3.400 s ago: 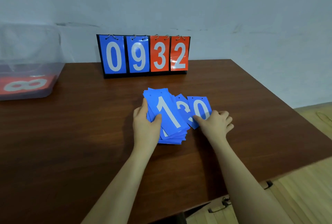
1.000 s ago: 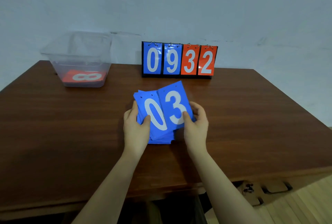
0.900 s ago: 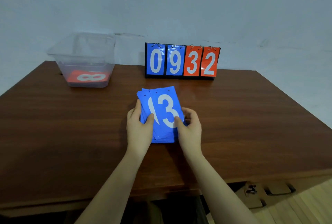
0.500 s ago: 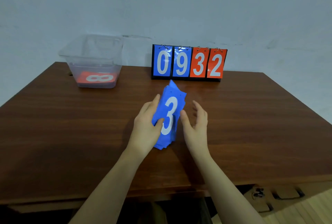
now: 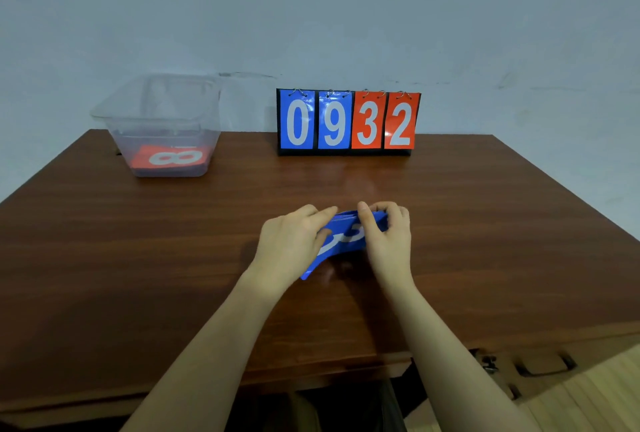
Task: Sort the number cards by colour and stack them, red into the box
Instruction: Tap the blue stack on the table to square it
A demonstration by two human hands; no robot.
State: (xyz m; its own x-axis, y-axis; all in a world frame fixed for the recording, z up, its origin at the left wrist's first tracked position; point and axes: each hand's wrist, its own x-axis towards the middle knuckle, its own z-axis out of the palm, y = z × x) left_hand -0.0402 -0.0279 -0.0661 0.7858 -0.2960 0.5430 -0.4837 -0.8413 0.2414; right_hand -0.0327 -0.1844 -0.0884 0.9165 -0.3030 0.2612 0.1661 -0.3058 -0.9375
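I have the blue card stack point(image 5: 346, 237) pinched between both hands at frame centre, left hand point(image 5: 294, 244) and right hand point(image 5: 388, 237) on opposite ends, long axis running left-right. The cards are thin, glossy and bowed. Red cards point(image 5: 169, 158) lie in the clear plastic box point(image 5: 159, 109), upper left.

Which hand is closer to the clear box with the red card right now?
Left. The left hand grips the blue card stack on the side towards the clear box, which sits far left at the back; the right hand holds the stack's opposite side, farther away.
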